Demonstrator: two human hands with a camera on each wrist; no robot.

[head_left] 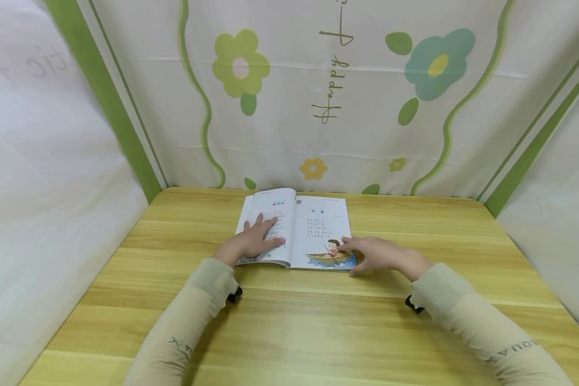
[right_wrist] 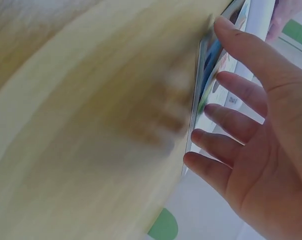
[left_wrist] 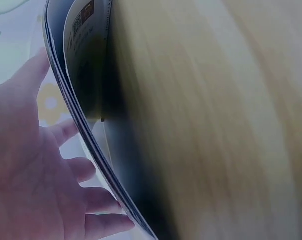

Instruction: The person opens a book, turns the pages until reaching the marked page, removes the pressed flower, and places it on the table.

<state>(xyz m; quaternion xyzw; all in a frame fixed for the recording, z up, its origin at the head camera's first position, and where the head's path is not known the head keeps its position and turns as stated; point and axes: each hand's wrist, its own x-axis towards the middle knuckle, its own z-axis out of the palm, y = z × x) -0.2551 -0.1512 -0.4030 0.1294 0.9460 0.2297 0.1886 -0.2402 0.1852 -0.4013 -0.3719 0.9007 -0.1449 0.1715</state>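
An open book (head_left: 318,225) lies on the wooden table, with printed lines on both pages and a drawing of a child in a boat at the lower right. My left hand (head_left: 255,238) rests on the left page with its fingers spread. In the left wrist view, the fingers (left_wrist: 101,200) reach over the book's curved page edge (left_wrist: 98,145). My right hand (head_left: 378,253) is at the lower right corner, fingertips over the boat drawing and thumb by the near edge. The right wrist view shows its loosely bent fingers (right_wrist: 226,120) along the book's side (right_wrist: 197,95).
The wooden table (head_left: 289,332) extends around the book on all sides. A white cloth with flowers and lettering (head_left: 280,134) hangs behind the table, with white side panels (head_left: 43,187) at left and right. Dark straps (head_left: 234,295) show under the sleeves.
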